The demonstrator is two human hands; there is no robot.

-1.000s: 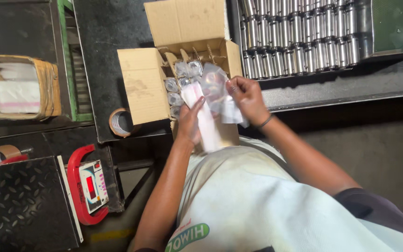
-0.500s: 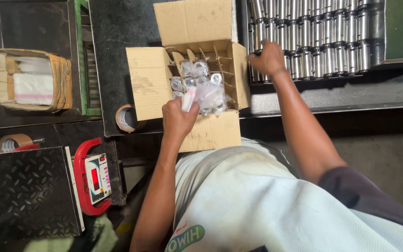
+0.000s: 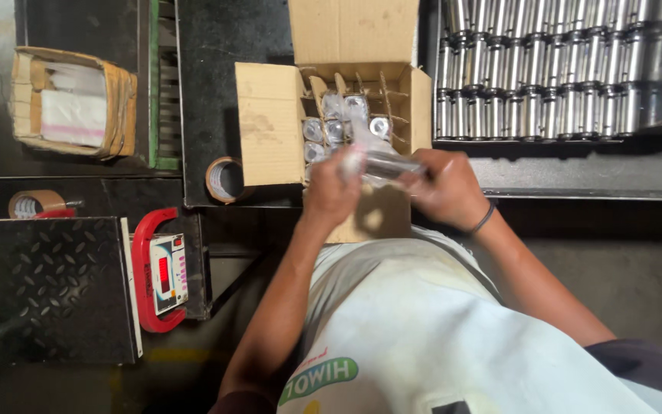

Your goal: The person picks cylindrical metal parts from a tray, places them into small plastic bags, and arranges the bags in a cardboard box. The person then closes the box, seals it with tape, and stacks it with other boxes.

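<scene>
Rejoining left hand (image 3: 331,192): right hand (image 3: 446,188)

tape roll (image 3: 226,179), red scale (image 3: 164,271), small carton (image 3: 73,102)

Metal cylinder (image 3: 383,162) in clear plastic bag: shiny, lying roughly horizontal, ends toward 9 and 3 o'clock, held at both ends just above near edge of box, partly blurred.

Cardboard box (image 3: 270,123): brown, flaps open, cardboard dividers inside, several cells at its 9 o'clock side filled with bagged cylinders standing upright, cells toward 3 o'clock bare.
</scene>
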